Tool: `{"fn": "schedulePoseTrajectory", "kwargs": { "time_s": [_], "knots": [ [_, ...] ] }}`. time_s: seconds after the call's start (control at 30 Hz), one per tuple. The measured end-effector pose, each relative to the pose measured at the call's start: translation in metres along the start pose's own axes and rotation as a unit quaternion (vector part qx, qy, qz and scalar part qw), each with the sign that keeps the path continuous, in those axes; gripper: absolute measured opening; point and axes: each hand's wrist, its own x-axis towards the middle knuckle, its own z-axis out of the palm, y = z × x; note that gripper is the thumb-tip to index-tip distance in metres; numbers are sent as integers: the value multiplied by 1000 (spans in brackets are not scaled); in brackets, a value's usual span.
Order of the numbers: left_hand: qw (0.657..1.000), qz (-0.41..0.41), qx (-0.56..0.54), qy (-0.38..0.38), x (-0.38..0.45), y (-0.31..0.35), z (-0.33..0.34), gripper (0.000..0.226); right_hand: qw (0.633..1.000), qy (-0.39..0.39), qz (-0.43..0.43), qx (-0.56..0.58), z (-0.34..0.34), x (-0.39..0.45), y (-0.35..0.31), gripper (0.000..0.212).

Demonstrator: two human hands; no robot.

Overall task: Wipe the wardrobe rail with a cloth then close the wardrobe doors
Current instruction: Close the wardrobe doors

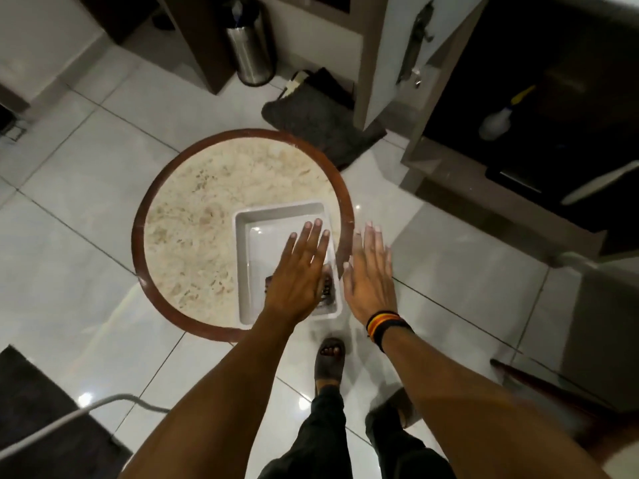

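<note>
White plastic tray sits at the worktop's right edge; your left hand hovers flat, spread, empty, hiding something dark, perhaps the cloth. Right hand likewise. If cloth: soft, light; pinch a bunched fold. Wardrobe rail not visible.

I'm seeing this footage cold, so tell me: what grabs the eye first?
Two bare hands dominate the centre, held out flat with fingers spread: the left hand over a white rectangular plastic tray, the right hand, with a striped wristband, beside it. The tray sits on a round stone-topped table with a brown wooden rim. A steel cylindrical bin stands behind.
</note>
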Motion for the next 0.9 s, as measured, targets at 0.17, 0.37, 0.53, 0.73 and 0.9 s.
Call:
{"fn": "schedulePoseTrajectory", "kwargs": {
  "time_s": [0.17, 0.37, 0.53, 0.73, 0.9],
  "knots": [
    [998, 39, 13, 40, 63, 54, -29, 63, 992, 61, 27, -107, -61, 17, 40, 67],
    [988, 114, 14, 104, 142, 131, -114, 64, 976, 168, 68, -119, -186, 41, 60, 68],
    [968, 171, 11, 183, 204, 197, -217, 65, 952, 269, 65, -134, -320, 53, 69, 67],
    [918, 247, -4, 310, 259, 284, -356, 62, 901, 385, 53, -192, -486, 60, 69, 67],
    [882, 277, 27, 380, 288, 351, -448, 61, 844, 479, 68, -231, -607, 46, 64, 65]
  ]
}}
